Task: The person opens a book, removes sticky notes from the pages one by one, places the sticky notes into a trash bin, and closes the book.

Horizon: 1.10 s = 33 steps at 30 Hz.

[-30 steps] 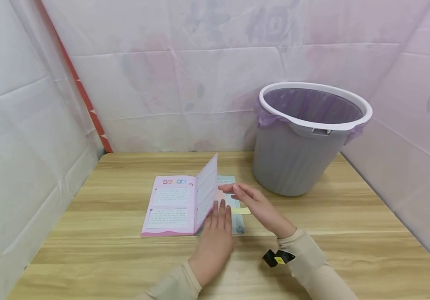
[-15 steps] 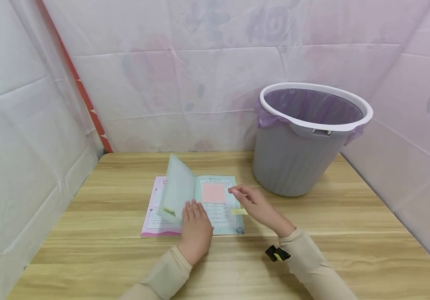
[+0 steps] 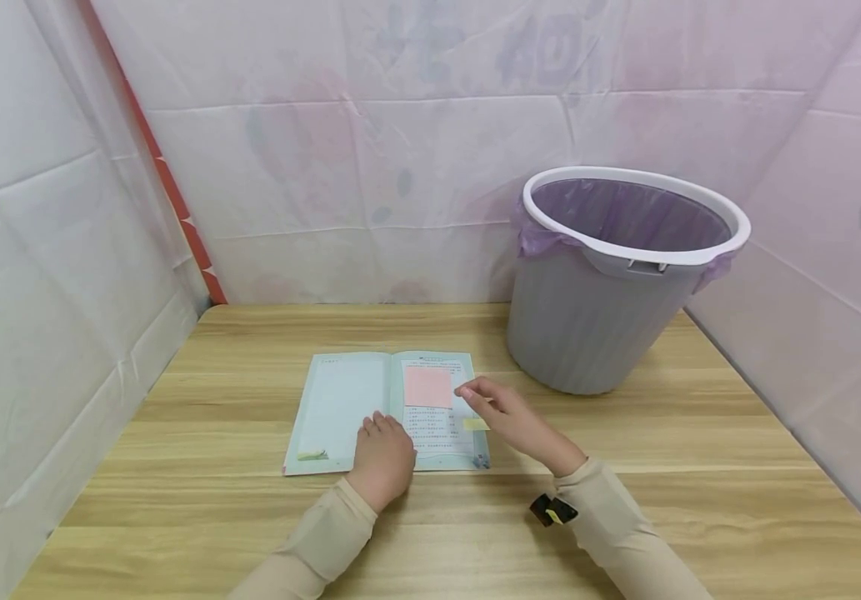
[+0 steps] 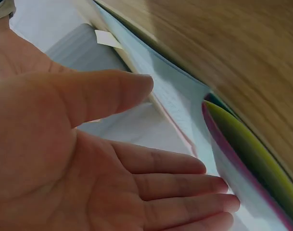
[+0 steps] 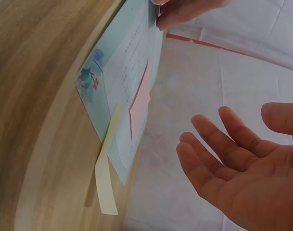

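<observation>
An open booklet with pale green-blue pages lies flat on the table in the head view. A pink sticky note sits on its right page, and a yellow paper strip sticks out past that page's right edge. My left hand rests at the lower middle of the booklet near the fold; the left wrist view shows its fingers extended against a page. Over the right edge hovers my right hand, fingers loosely bent and holding nothing, apart from the note.
A grey trash bin with a white rim and purple liner stands at the back right. Wood-grain table surrounds the booklet. White patterned sheets wall in the back and both sides.
My left hand has swung booklet pages from right to left and laid them flat, uncovering the pink sticky note. My right hand has stayed near the right edge, its fingers lowered a little.
</observation>
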{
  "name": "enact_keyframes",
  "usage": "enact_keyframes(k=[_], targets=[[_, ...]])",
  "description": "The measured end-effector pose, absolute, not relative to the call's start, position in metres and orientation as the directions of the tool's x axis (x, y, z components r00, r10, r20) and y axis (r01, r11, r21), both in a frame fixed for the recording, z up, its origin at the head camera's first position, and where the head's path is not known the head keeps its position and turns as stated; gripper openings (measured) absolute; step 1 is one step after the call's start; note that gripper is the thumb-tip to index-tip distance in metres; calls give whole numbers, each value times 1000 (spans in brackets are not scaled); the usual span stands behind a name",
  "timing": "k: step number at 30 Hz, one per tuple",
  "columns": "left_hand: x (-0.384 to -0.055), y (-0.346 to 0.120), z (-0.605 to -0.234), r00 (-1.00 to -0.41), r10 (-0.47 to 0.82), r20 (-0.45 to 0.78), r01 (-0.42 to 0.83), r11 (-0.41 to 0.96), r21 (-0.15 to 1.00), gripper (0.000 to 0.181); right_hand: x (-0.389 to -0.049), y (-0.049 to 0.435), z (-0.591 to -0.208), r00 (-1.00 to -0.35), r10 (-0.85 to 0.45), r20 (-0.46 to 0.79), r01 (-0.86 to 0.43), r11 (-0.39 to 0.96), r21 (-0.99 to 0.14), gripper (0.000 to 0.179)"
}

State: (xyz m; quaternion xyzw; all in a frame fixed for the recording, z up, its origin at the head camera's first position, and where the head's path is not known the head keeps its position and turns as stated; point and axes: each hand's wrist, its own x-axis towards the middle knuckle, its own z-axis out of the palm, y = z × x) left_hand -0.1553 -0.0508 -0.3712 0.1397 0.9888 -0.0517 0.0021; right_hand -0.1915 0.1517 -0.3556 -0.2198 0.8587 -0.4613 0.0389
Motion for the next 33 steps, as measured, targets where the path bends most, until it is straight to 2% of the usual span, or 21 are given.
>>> enact_keyframes(k=[8, 13, 16, 19, 25, 28, 33], targets=[[-161, -52, -371, -957, 285, -56, 289, 952, -103, 57, -195, 145, -365, -885, -451, 113, -366, 527, -767, 36], [-166, -51, -373, -952, 286, -112, 298, 948, -110, 60, -198, 136, -369, -875, -457, 158, -433, 593, -679, 20], [-167, -51, -374, -949, 285, -131, 300, 948, -111, 60, -203, 126, -369, -849, -479, 225, -519, 670, -531, 14], [-167, -53, -375, -952, 277, -130, 291, 951, -106, 60, -211, 112, -367, -798, -540, 268, -602, 737, -307, 16], [-166, -54, -377, -953, 280, -112, 293, 949, -116, 60, -228, 88, -374, -704, -677, 217, -679, 730, 76, 20], [-166, -53, -376, -954, 278, -111, 292, 947, -133, 61, -231, 81, -380, -671, -709, 218, -683, 705, 190, 21], [-167, -52, -376, -955, 278, -107, 293, 943, -160, 60, -234, 77, -384, -675, -708, 207, -650, 704, 288, 17]])
